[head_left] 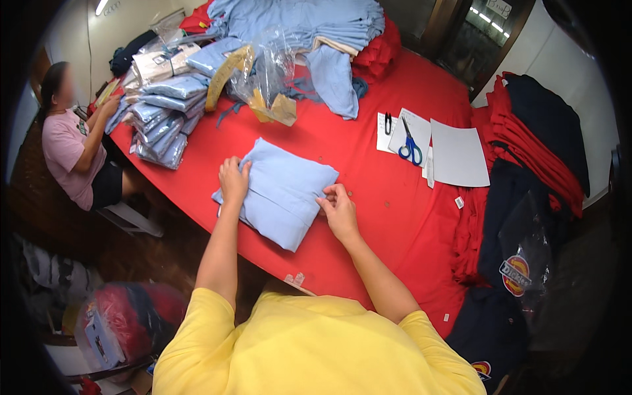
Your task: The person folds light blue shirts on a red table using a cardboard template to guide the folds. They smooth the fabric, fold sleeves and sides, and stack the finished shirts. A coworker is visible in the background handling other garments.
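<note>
The left hand (pixel 234 181), fingers slightly spread, rests on a folded blue garment (pixel 280 191) near a red table's (pixel 388 243) front edge; the right hand's (pixel 340 209) curled fingers meet its opposite side, grip unclear. Light, even tension should keep folds square.

Red table (pixel 395 243), folded blue garment (pixel 282 187), papers (pixel 461 155)

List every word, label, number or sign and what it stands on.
Words described, not copied:
Round red-yellow emblem: lettered, on clear plastic.
Lower emblem: partly visible, against dark fabric.
White sign: lettered, at glass panel.
Wall lettering: unclear.
White paper: marks too small to read.
White tags on red fabric: unreadable.
</note>
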A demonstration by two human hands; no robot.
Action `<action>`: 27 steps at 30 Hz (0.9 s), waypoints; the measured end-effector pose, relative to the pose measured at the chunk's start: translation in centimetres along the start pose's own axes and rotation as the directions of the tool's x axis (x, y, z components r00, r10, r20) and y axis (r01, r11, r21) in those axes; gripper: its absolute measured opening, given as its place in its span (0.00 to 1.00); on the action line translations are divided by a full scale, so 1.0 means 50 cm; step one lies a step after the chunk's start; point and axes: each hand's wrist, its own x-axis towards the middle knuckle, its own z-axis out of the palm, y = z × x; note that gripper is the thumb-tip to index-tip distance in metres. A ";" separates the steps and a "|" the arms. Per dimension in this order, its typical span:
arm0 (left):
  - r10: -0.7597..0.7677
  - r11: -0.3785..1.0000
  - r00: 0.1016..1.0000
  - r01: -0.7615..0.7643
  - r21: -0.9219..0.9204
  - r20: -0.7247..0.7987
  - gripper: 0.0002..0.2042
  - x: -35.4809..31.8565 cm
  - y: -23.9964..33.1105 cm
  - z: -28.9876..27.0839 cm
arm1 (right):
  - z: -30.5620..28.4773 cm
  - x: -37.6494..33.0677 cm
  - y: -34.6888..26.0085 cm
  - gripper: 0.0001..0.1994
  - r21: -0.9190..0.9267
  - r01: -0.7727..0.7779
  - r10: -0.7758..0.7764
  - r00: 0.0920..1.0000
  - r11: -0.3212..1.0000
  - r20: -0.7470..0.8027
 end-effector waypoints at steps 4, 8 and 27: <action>0.078 0.997 0.995 -0.077 -0.019 0.065 0.15 0.021 0.009 -0.013 | 0.006 -0.019 0.038 0.05 -0.317 0.332 -0.355 0.935 0.888 -0.015; 0.101 0.994 0.988 -0.095 -0.056 0.118 0.14 0.036 0.003 -0.022 | -0.058 0.054 0.025 0.06 0.256 -0.218 0.149 0.953 0.942 0.264; 0.367 0.922 0.716 -0.194 -0.336 0.594 0.29 0.008 0.091 -0.123 | 0.025 0.094 -0.076 0.33 -0.911 -0.269 -0.074 0.949 0.312 -0.306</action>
